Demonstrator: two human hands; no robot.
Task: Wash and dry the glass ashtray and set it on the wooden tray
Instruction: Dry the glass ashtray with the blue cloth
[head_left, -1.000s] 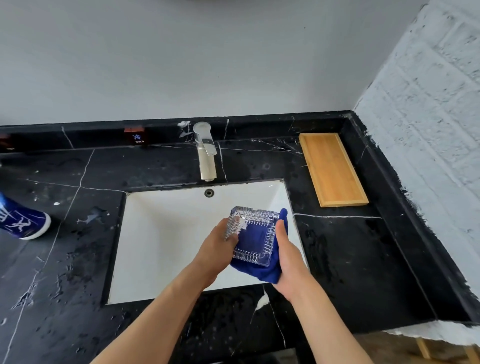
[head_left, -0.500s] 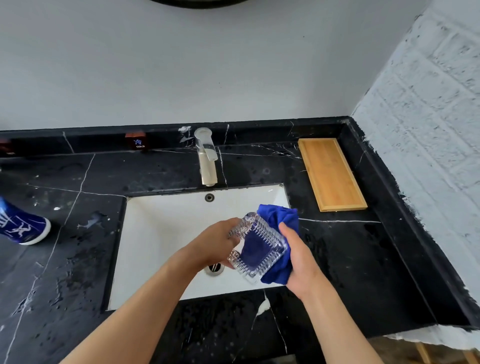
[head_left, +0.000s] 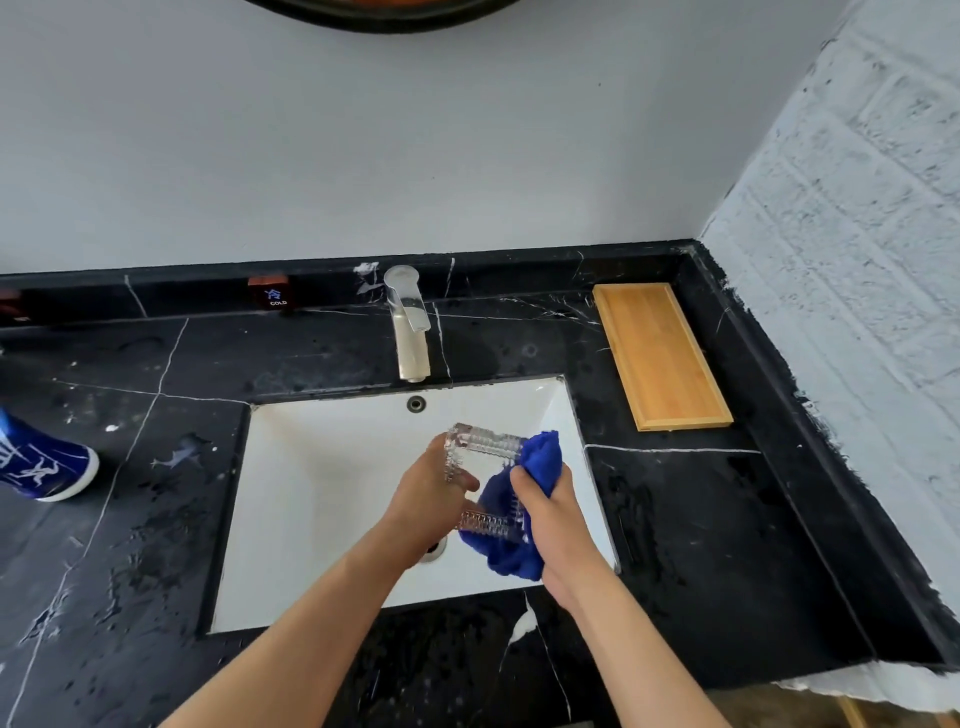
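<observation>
The square cut-glass ashtray (head_left: 480, 447) is held tilted above the white sink (head_left: 322, 493). My left hand (head_left: 434, 499) grips its left edge. My right hand (head_left: 550, 514) presses a blue cloth (head_left: 540, 457) into the ashtray's hollow, and the cloth wraps around its right side and underneath. The wooden tray (head_left: 660, 358) lies bare on the black counter at the back right, apart from both hands.
A chrome faucet (head_left: 410, 332) stands behind the sink with no water running. The black marble counter (head_left: 701, 545) is wet and speckled. A blue and white object (head_left: 41, 462) sits at the left edge. A white textured wall rises to the right.
The ashtray has been turned in my hands. My right hand with the cloth has shifted from beneath the ashtray to inside and over its right side.
</observation>
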